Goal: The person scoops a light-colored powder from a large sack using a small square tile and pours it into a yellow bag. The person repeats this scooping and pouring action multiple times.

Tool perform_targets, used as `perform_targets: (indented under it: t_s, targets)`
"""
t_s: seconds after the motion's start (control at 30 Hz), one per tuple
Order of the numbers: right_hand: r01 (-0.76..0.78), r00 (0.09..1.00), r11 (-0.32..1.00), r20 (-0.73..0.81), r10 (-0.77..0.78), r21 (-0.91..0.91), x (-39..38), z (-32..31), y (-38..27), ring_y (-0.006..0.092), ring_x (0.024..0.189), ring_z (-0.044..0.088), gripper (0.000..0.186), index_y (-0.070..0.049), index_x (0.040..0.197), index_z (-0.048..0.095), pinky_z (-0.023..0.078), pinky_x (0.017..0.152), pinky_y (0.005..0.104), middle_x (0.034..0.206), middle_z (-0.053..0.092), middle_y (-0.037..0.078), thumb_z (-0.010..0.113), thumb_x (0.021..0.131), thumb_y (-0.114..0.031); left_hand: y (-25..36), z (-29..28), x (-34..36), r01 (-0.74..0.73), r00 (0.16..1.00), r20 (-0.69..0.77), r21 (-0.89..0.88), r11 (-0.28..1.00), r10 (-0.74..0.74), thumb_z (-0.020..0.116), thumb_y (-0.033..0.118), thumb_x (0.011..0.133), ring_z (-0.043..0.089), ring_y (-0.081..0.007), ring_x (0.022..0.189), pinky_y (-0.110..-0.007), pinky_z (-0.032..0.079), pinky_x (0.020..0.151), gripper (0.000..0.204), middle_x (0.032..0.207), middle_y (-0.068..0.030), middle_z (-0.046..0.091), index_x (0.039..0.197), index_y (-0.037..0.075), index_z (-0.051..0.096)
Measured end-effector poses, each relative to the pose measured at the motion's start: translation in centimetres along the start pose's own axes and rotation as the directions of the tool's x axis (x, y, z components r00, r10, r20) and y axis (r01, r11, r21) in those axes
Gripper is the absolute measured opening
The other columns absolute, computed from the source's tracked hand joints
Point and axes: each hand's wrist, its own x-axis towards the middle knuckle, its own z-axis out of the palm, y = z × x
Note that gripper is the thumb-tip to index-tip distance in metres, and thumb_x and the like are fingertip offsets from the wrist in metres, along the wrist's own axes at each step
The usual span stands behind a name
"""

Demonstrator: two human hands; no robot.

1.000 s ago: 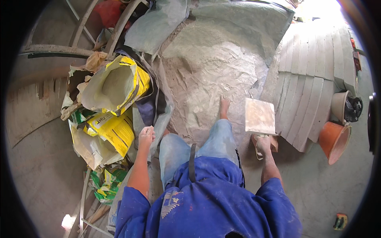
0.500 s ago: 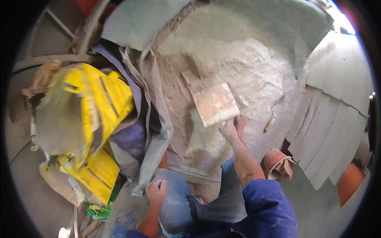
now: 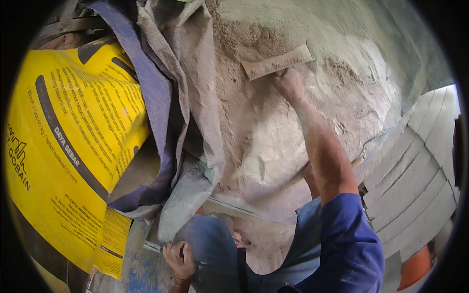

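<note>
My right hand (image 3: 290, 88) grips a flat square tool (image 3: 268, 66), seen steeply tilted, at a mound of grey powder (image 3: 239, 34) on a crumpled, dusty sheet (image 3: 356, 93). My right forearm reaches up from the lower right over the sheet. At the lower left, my left hand (image 3: 180, 259) is closed beside my jeans at the knee, next to the end of a folded grey fabric (image 3: 198, 97); I cannot make out whether anything is in it.
Big yellow paper sacks (image 3: 58, 161) fill the left, beside a purple fabric (image 3: 151, 83). Stacked grey boards (image 3: 410, 171) lie at the right, with an orange bucket (image 3: 415, 268) below them. A small tool handle (image 3: 359, 161) shows partly behind my right forearm.
My right hand has swung the tool forward and up into the powder, tipping it from face-up to steeply tilted. The view has shifted closer to the mound and sacks.
</note>
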Motion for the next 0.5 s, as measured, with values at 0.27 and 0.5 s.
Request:
perform_targets:
  t_s: [0.27, 0.5]
  targets:
    - [0.228, 0.971, 0.964, -0.043, -0.236, -0.139, 6.0, -2.3, -6.5, 0.0369, 0.102, 0.067, 0.027, -0.003, 0.104, 0.071, 0.053, 0.086, 0.0437, 0.105, 0.071, 0.021, 0.054, 0.090, -0.019, 1.7, -0.1, 0.9, -0.021, 1.000, -0.004, 0.069, 0.997, 0.021, 0.060, 0.011, 0.092, 0.052, -0.0320, 0.077, -0.044, 0.037, 0.076, 0.006, 0.086, -0.0096, 0.061, 0.091, 0.005, 0.060]
    - [0.170, 0.983, 0.985, 0.061, -0.171, 0.021, 1.4, -2.9, -2.6, 0.0452, 0.102, 0.064, 0.034, -0.002, 0.114, 0.063, 0.051, 0.086, 0.0509, 0.103, 0.069, 0.027, 0.057, 0.090, -0.024, 1.8, 0.5, 0.5, -0.045, 0.999, -0.026, 0.086, 0.995, 0.047, 0.067, 0.011, 0.086, 0.053, -0.0327, 0.074, -0.043, 0.038, 0.072, 0.006, 0.082, -0.0103, 0.061, 0.089, 0.008, 0.063]
